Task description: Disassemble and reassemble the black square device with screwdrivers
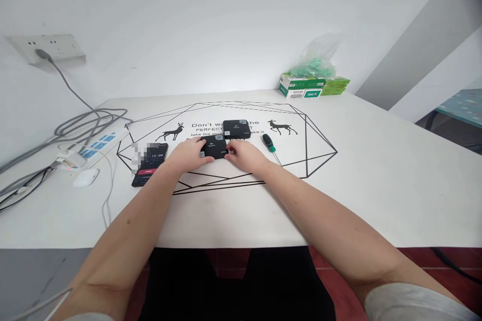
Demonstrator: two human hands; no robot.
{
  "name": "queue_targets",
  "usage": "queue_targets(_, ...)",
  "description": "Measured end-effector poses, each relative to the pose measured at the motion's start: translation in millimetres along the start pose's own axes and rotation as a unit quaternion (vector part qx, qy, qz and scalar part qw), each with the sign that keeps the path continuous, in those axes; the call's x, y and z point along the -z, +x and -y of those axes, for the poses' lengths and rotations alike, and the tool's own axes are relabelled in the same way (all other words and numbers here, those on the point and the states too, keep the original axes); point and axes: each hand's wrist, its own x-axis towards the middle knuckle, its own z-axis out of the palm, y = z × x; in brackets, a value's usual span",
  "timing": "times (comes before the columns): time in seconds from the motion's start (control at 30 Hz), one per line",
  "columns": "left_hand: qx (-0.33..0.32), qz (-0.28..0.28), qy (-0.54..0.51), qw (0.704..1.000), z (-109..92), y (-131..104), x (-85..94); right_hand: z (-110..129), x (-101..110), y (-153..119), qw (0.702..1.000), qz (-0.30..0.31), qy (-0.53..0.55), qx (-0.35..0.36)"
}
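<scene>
A flat black box (214,147) with small stickers lies on the printed table mat, between my two hands. My left hand (189,154) grips its left side, with the thumb along the near edge. On its right side, the bent fingers of my right hand (243,154) close on the edge. A second black box (237,129) of similar look sits just behind and to the right, close to the first. Right of my right hand lies a screwdriver (268,143) with a green and black handle, its shaft pointing towards me.
Left of my left hand are a phone (150,163), a white earphone case (86,177), a power strip (100,145) and coiled grey cables (94,123). Green and white boxes (303,85) with a plastic bag (316,60) stand at the back right by the wall.
</scene>
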Motion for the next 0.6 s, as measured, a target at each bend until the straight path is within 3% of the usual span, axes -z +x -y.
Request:
queue_targets(0.3, 0.028, -0.054, 0.064, 0.996, -6.1, 6.6, -5.4, 0.1, 0.1, -0.1, 1.0, 0.0, -0.008, 0.017)
queue_targets(0.6, 0.074, -0.091, 0.067, 0.991, -28.1, 14.9, -9.2, -3.6, -3.3, 1.9, 0.999, 0.002, -0.022, 0.035)
